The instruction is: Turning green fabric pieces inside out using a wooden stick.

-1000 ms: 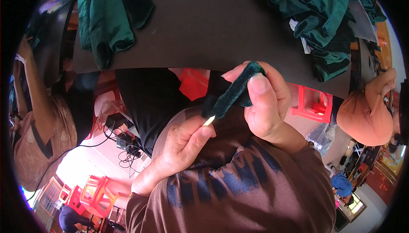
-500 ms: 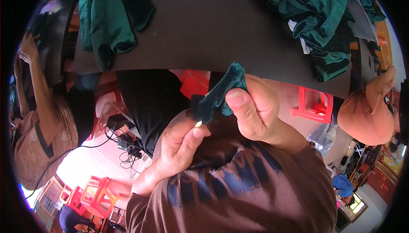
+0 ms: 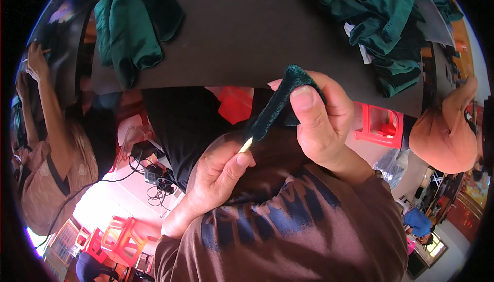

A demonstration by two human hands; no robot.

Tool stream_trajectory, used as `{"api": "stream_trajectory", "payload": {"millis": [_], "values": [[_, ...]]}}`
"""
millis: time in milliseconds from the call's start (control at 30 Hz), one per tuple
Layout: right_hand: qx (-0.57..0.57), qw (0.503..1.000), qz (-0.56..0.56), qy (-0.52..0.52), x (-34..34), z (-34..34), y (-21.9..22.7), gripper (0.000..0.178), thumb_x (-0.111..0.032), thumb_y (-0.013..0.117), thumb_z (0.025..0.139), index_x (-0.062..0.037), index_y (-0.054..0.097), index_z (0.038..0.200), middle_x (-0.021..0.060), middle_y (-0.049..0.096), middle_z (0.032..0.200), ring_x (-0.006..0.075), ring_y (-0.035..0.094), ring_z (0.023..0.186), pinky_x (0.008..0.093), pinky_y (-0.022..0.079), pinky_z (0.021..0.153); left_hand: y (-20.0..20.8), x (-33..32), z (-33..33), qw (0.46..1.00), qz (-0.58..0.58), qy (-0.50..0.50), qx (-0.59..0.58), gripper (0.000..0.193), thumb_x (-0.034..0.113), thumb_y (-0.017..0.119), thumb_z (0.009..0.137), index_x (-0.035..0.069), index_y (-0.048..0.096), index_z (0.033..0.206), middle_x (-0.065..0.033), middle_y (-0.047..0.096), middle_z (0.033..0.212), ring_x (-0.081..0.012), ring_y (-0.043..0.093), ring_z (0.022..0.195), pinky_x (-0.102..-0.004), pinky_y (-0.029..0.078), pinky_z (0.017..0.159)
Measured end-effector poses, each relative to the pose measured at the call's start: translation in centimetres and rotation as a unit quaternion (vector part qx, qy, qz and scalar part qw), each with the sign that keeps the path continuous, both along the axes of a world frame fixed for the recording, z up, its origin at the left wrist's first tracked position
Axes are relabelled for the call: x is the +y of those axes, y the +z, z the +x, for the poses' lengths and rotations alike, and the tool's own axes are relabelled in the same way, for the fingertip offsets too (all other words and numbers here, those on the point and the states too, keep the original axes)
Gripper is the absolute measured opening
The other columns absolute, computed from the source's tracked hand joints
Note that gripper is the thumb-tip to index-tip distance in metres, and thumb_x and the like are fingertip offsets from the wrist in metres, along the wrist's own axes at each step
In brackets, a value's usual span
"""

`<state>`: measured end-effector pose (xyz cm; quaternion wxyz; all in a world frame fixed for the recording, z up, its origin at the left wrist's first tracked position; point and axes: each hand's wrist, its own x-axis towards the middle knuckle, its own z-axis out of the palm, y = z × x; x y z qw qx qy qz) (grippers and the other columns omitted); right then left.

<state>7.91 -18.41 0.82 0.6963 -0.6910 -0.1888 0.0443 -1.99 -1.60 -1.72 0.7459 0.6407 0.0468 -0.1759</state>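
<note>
Between thumb and fingers, my left hand (image 3: 218, 174) pinches a thin pale stick (image 3: 246, 145), which looks wooden. The stick's upper end meets the lower end of a narrow dark green velvet piece (image 3: 275, 105); whether it goes inside cannot be made out. Higher and to the right, my right hand (image 3: 325, 120) grips the velvet's top, the thumb pressing it against the fingers. The cloth slants down from right to left, stretched between that hand and the stick.
Ahead is a dark table (image 3: 231, 35). Green velvet pieces (image 3: 128, 29) lie at its left, and a crumpled green velvet pile (image 3: 381, 19) at its right. People sit left (image 3: 56, 143) and right (image 3: 445, 132). Red stools (image 3: 123, 241) and cables (image 3: 159, 179) are on the floor.
My right hand has moved up and to the right, pulling the velvet straighter. More of the pale stick shows above my left hand, which has barely moved.
</note>
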Motion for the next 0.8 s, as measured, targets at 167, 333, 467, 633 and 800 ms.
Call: {"api": "stream_trajectory", "payload": {"millis": [167,333,467,633,800], "values": [[-0.001,0.996,0.087,-0.021,0.26,0.40,0.07,0.015,-0.013,0.061,0.087,0.0016,0.060,0.091,0.0016,0.059,0.075,0.0052,0.052,0.064,0.0190,0.039,0.055,-0.09,-0.28,0.20,0.999,-0.001,-0.028,-0.020,0.039,0.035,0.046,0.094,-0.001,0.056,0.082,0.0056,0.039,0.058,-0.0033,0.029,0.051,-0.0201,0.022,0.048],[0.021,0.997,0.075,0.027,0.35,0.05,0.07,0.013,-0.012,0.063,0.086,0.0010,0.061,0.087,0.0004,0.057,0.069,0.0049,0.051,0.060,0.0192,0.038,0.052,-0.08,-0.47,0.09,0.999,0.001,-0.030,-0.025,0.039,0.036,0.046,0.094,0.000,0.057,0.084,0.0057,0.039,0.059,-0.0027,0.030,0.052,-0.0197,0.023,0.048],[0.077,0.991,0.101,0.046,0.58,-0.13,0.18,0.013,-0.012,0.062,0.086,0.0006,0.061,0.086,-0.0007,0.055,0.067,0.0033,0.049,0.060,0.0182,0.036,0.051,0.04,-0.44,0.06,1.000,0.000,-0.023,-0.013,0.040,0.037,0.047,0.093,-0.001,0.057,0.084,0.0057,0.039,0.060,-0.0027,0.030,0.052,-0.0197,0.023,0.048],[0.043,0.993,0.090,0.061,0.49,0.02,0.05,0.012,-0.012,0.062,0.086,0.0005,0.061,0.085,-0.0015,0.055,0.066,0.0025,0.048,0.059,0.0178,0.036,0.050,-0.14,0.08,-0.15,0.998,0.032,-0.042,-0.025,0.029,0.026,0.049,0.094,0.002,0.059,0.083,-0.0045,0.053,0.066,-0.0135,0.051,0.060,-0.0246,0.040,0.056],[0.068,0.991,0.100,0.054,0.23,0.17,0.35,0.013,-0.012,0.064,0.085,0.0007,0.063,0.085,-0.0006,0.058,0.068,0.0027,0.050,0.060,0.0183,0.037,0.050,0.02,0.06,0.00,0.999,0.023,-0.046,-0.018,0.027,0.025,0.049,0.094,0.001,0.059,0.083,-0.0054,0.053,0.066,-0.0144,0.051,0.059,-0.0249,0.040,0.055]]}}
